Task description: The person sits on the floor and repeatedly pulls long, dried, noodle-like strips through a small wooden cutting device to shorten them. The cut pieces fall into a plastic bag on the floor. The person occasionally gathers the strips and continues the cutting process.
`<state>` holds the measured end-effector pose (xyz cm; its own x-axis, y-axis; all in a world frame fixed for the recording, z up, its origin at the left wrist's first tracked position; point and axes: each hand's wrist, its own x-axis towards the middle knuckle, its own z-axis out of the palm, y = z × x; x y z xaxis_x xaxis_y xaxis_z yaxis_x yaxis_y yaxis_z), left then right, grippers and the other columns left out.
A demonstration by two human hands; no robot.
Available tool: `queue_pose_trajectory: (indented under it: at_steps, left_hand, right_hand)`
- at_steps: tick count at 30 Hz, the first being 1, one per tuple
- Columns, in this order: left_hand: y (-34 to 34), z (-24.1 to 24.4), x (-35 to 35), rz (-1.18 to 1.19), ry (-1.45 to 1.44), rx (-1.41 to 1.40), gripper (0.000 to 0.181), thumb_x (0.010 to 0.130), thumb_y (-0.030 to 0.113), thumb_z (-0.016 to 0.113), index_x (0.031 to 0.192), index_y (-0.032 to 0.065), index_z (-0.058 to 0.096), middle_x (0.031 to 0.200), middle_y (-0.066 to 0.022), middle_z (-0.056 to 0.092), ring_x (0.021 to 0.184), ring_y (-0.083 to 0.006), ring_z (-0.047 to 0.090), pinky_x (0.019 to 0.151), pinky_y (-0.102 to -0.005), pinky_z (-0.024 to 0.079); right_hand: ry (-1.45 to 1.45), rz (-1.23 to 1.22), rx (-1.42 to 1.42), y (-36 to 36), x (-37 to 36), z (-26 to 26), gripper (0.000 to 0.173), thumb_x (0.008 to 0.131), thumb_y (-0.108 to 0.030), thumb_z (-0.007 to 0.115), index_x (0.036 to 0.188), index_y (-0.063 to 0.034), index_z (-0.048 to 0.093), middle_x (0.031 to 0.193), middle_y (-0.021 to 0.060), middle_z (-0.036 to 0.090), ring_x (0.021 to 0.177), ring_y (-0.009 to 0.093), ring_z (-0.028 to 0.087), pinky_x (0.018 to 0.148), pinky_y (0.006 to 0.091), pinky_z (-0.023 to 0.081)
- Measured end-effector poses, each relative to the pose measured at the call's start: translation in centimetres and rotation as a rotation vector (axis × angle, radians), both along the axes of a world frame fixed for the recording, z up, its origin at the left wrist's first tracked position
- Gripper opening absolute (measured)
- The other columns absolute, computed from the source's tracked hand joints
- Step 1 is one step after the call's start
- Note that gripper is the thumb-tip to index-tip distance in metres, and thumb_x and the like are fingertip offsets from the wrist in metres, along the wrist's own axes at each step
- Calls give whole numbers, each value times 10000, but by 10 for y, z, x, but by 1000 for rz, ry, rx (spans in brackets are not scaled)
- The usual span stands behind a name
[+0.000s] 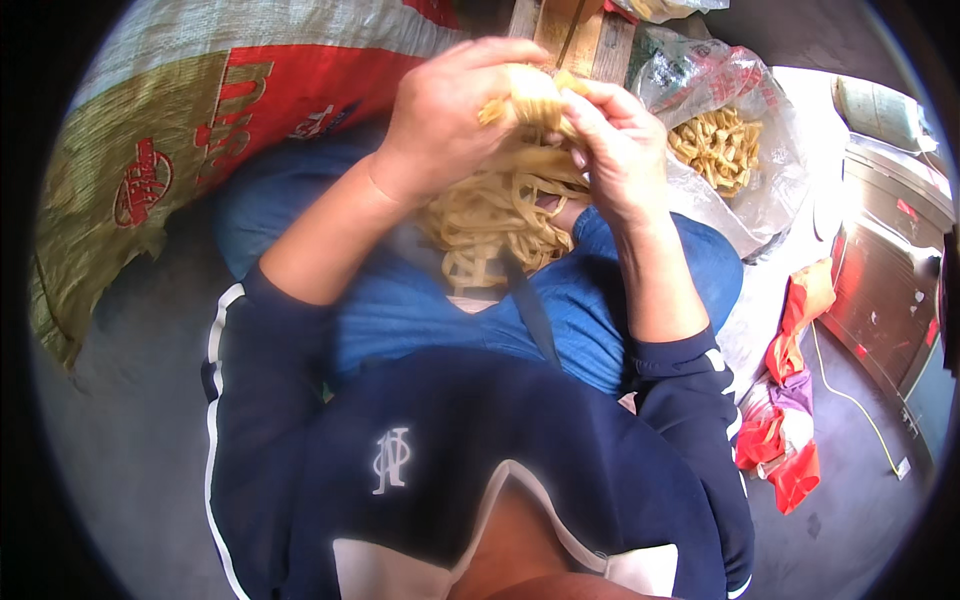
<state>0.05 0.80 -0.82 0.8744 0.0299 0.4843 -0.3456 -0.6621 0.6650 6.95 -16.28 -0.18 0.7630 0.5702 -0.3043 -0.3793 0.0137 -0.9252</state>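
Between both my hands is a small bundle of yellowish flat strips (536, 101), raised over my lap. My left hand (454, 105) is curled around its left side, partly blurred. The thumb and fingers of my right hand (619, 142) pinch its right end. Below, a loose heap of the same pale yellow strips (502, 217) lies between my knees, over something light that is mostly hidden. The strips' material cannot be told for certain.
A clear plastic bag (780, 165) at the right holds many small tied yellow bundles (720, 146). A large printed woven sack (180, 127) stands at the left. Ahead is a wooden slatted piece (592, 37). Red fabric or plastic (787, 450) lies on the floor at right.
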Motion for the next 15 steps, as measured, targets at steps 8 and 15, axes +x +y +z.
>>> queue_pose_trajectory:
  at_steps: [8,15]
  left_hand:
    - [-9,-2,-10,-116,205,-38,237,726,-40,602,962,-32,623,1094,-144,615,976,-308,608,838,-342,489]
    - [14,22,-8,-64,167,-470,105,843,10,577,902,-43,645,1075,-121,611,972,-191,592,819,-290,487]
  right_hand:
    - [-921,296,-453,-2,-8,-7,256,860,-290,591,868,-41,650,731,136,638,649,305,630,589,375,498]
    - [214,328,-44,-12,4,4,346,909,-364,548,835,-35,627,544,-61,425,461,31,316,438,193,238]
